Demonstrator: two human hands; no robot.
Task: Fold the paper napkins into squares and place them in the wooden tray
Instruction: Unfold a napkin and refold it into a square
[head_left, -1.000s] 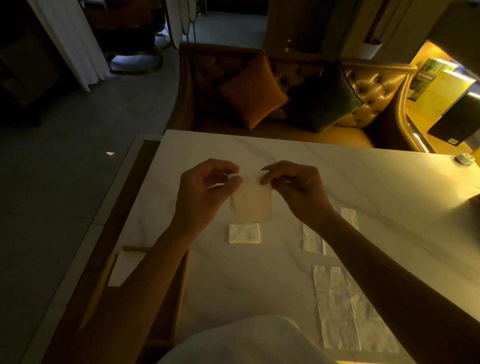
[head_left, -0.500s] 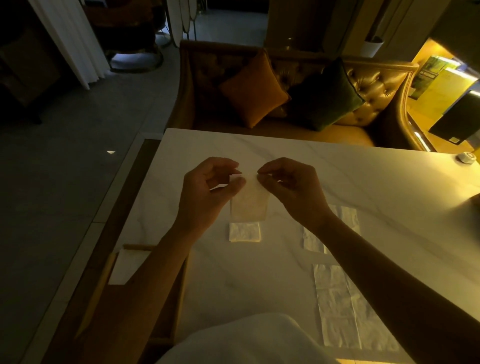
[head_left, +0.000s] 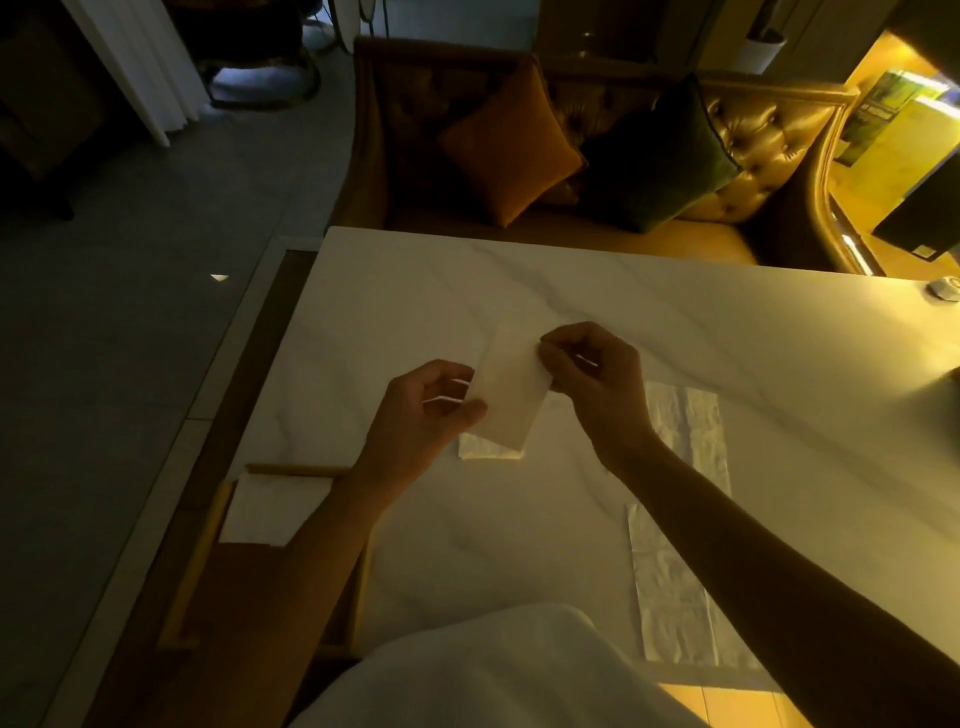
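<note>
A folded white paper napkin (head_left: 511, 389) is held tilted above the marble table (head_left: 675, 322). My left hand (head_left: 426, 410) pinches its lower left edge and my right hand (head_left: 592, 374) pinches its upper right edge. Under it, a small folded napkin square (head_left: 488, 451) lies flat on the table. Two unfolded napkins lie to the right, one (head_left: 685, 421) behind my right wrist and one (head_left: 670, 587) nearer me. The wooden tray (head_left: 202, 551) sits at the table's near left corner with a folded napkin (head_left: 270, 506) in it, partly hidden by my left forearm.
A tufted sofa (head_left: 769, 135) with an orange cushion (head_left: 511, 143) and a dark green cushion (head_left: 660, 156) stands beyond the table's far edge. A small round object (head_left: 943, 287) rests at the far right. The floor drops off to the left of the table.
The held napkin has turned from hanging upright to tilted. My left hand dropped lower and my right hand stayed higher. The view shifted downward.
</note>
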